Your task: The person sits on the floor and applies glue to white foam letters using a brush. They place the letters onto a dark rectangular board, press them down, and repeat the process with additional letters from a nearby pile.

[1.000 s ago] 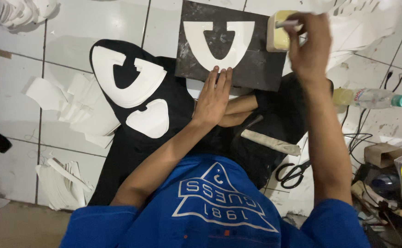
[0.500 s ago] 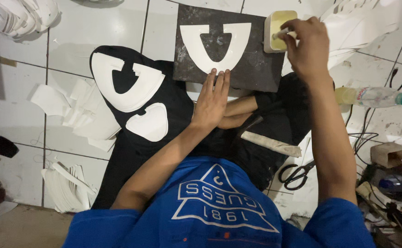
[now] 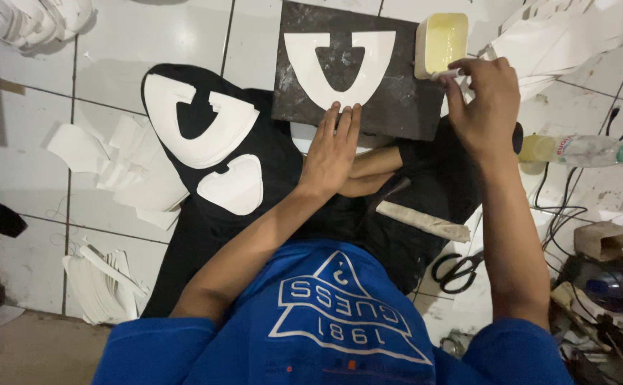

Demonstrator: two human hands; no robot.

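Left hand (image 3: 334, 148) lies flat, fingers straight and together, tips pressing the lower edge of the white cutout (image 3: 340, 68) on the dark board (image 3: 397, 107) on the floor. Right hand (image 3: 484, 100) pinches a thin stick (image 3: 445, 73) at the rim of the yellow glue tub (image 3: 439, 43) just beside the board. Bottle (image 3: 582, 150) and scissors (image 3: 457, 269) lie right, more cutouts (image 3: 197, 125) on black cloth (image 3: 183, 249) left.

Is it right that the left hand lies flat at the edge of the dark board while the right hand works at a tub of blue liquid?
Not quite: in the head view the tub holds pale yellow liquid, not blue. The left hand does lie flat at the dark board, and the right hand works at the tub.
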